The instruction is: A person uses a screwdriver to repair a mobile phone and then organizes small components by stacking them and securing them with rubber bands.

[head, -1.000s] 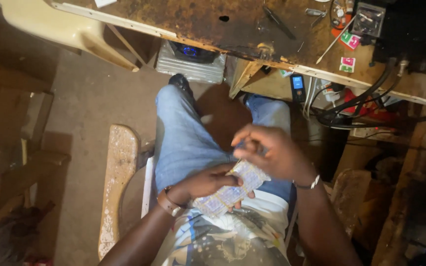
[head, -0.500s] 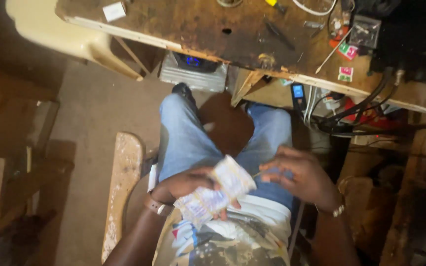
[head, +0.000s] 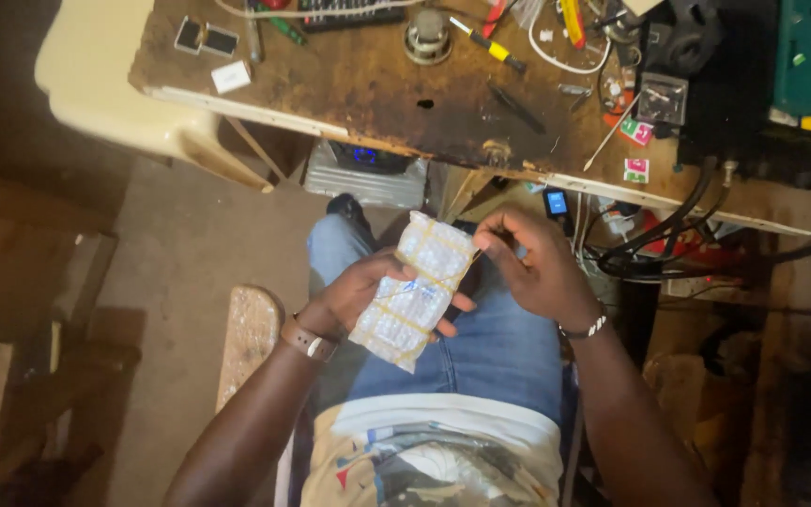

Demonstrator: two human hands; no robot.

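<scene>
The person is sitting in front of a worn wooden table point(head: 377, 84) and is holding a clear plastic packet point(head: 412, 288) above the lap, near the body and below the table edge. The packet is looking full of many small pale pieces, and thin yellow rubber bands point(head: 424, 279) are going around it.

The left hand point(head: 360, 296) is lying under the packet and closing around its left side, with fingertips showing at the right lower edge. The right hand point(head: 534, 268) is pinching the far right corner of the packet, or a band there; I cannot tell which of them.

I am judging the packet as light and soft: the film is bending, so it will sag when held only by one end. The plastic is probably slippery and could tear, and the small pieces could spill. The best hold is around the middle, under the bands, with an open palm supporting from below.

On the far side of the table, a yellow-handled screwdriver point(head: 488, 43) and other tools are lying.
</scene>
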